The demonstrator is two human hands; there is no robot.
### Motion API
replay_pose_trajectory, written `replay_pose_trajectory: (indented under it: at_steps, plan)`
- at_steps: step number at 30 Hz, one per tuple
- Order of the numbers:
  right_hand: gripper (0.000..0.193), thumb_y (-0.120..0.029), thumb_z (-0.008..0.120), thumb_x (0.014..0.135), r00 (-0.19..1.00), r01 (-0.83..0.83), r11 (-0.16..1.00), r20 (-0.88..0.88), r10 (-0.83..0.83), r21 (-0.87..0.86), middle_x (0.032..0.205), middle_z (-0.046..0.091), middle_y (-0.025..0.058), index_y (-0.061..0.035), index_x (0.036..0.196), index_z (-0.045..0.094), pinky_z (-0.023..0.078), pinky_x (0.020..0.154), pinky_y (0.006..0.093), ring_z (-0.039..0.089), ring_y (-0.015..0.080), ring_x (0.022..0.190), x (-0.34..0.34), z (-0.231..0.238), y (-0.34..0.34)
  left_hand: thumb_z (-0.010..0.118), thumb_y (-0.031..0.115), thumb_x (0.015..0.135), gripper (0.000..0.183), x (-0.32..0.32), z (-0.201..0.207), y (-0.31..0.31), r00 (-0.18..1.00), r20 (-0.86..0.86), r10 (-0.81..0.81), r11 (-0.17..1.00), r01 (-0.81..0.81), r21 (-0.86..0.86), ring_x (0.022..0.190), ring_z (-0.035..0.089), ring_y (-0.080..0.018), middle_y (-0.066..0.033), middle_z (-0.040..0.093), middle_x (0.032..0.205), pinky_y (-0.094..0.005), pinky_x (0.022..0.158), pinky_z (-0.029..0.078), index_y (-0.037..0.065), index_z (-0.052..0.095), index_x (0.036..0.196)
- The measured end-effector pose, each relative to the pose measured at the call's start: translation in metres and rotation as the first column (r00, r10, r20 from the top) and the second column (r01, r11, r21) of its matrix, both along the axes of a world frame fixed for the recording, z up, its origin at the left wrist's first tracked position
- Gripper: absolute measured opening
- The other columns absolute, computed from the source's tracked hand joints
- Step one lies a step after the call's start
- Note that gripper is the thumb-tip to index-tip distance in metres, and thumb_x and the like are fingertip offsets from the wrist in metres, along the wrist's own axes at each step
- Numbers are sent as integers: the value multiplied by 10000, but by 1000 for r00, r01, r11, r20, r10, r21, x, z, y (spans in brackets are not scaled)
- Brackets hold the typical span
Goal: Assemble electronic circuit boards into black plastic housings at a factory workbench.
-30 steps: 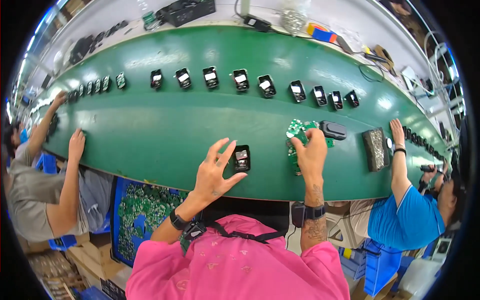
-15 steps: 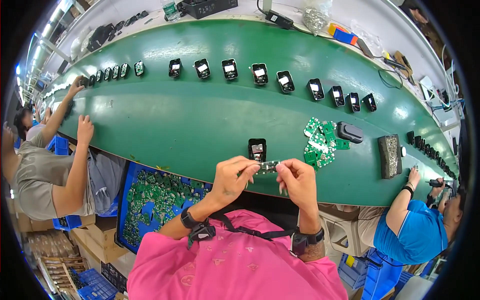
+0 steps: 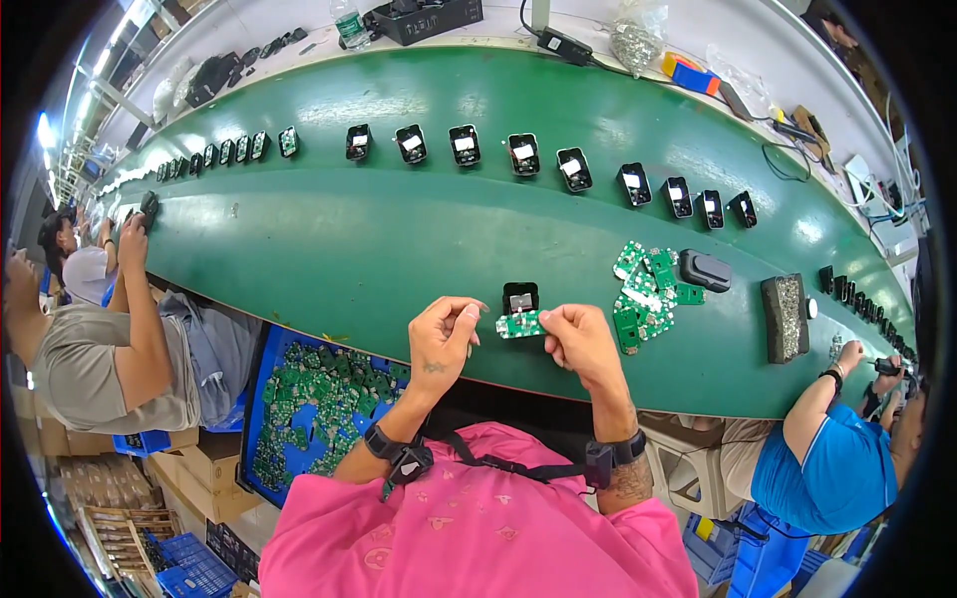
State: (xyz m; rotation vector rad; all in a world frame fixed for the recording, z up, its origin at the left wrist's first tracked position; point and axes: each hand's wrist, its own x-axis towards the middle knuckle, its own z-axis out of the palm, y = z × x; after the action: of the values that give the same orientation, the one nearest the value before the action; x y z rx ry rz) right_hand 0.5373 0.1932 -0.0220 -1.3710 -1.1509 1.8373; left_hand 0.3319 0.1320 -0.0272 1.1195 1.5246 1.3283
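A green circuit board (image 3: 518, 325) with small silvery parts is pinched at its right end by my right hand (image 3: 586, 344). Just left of the board is my left hand (image 3: 439, 339), apart from it, thumb and fingers drawn together; whatever may be between them is too small to make out. Behind the board, an open black casing (image 3: 520, 291) with a pale part inside rests on the green table (image 3: 399, 239); the board hides its near edge. A pile of loose green circuit boards (image 3: 648, 311) lies to the right of my right hand.
A dark oval case (image 3: 705, 270) and a grey speckled block (image 3: 786, 319) lie on the right. Several small casings (image 3: 523, 154) line the far side. A blue bin (image 3: 261, 399) of boards stands low left. Co-workers sit on both sides.
My left hand has let go of the board and drawn left. The board, now only in my right hand, has turned its green face up in front of the casing.
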Motion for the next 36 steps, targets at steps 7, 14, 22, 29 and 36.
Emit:
replay_pose_trajectory:
  at_steps: [7,14,22,29,36]
  plan:
    - [233,-172,636,975,991,82,970,84,-104,229,663,642,44,32,865,662,421,445,238,564,74,514,0,-18,-13,618,27,914,510,7,5,17,970,-43,-240,970,238,-58,751,651,-126,-131,466,1414,-253,659,526,-22,485,1405]
    - [215,-168,643,981,966,202,932,98,-241,302,705,663,47,31,904,667,510,522,232,630,84,580,-16,-23,-15,623,-6,903,556,12,-5,35,899,29,-438,896,439,-74,824,640,-107,-125,512,1360,-246,677,553,32,448,1430]
    - [131,-94,693,914,874,147,597,178,-452,789,780,642,80,35,934,681,464,519,263,597,128,589,-21,-1,-28,607,4,926,516,28,14,21,927,186,-325,928,351,-126,752,646,-100,-107,650,1141,-244,649,556,65,461,1416]
    - [114,-72,714,883,884,154,582,152,-442,799,821,626,124,17,946,680,500,530,318,625,215,605,-31,16,-35,626,17,902,447,45,22,8,895,-415,-162,955,248,161,794,694,-282,-215,641,1143,-346,656,562,48,547,1341]
    - [52,-25,693,877,898,209,627,106,-427,751,744,621,105,25,879,679,481,525,306,609,182,574,-30,9,-43,645,-26,880,470,49,22,0,838,-539,-92,943,246,222,772,695,-188,-179,657,1153,-295,646,567,45,570,1339]
